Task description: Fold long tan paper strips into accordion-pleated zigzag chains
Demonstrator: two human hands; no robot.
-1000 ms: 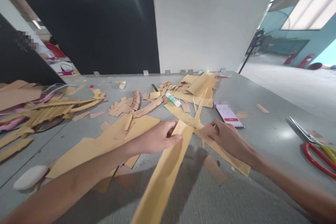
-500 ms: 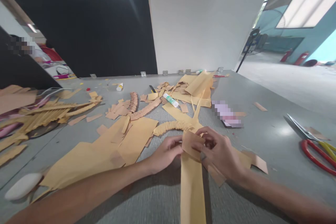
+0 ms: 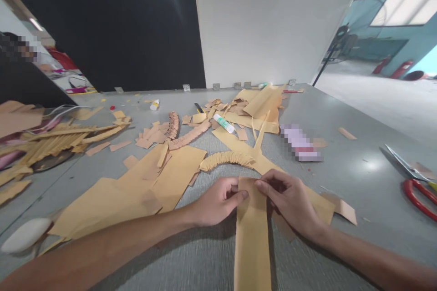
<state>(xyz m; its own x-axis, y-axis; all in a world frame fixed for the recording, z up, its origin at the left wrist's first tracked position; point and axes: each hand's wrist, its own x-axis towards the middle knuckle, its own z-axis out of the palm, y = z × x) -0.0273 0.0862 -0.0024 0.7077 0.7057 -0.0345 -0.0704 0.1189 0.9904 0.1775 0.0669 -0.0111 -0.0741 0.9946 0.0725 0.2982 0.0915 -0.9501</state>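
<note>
Tan, long, flat paper strip [image 3: 253, 242] stretches from twelve to six o'clock on my remote feed, its far end pinched by the left hand [image 3: 218, 203] at nine and the right hand [image 3: 292, 202] at three, equally near.

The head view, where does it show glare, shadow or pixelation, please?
In the head view, glare brightens the grey table left of the scissors; a faint streak shows on the black panel; a shadow runs along the right side of the held paper strip; coarse pixels cover the lilac object on the table.
</note>
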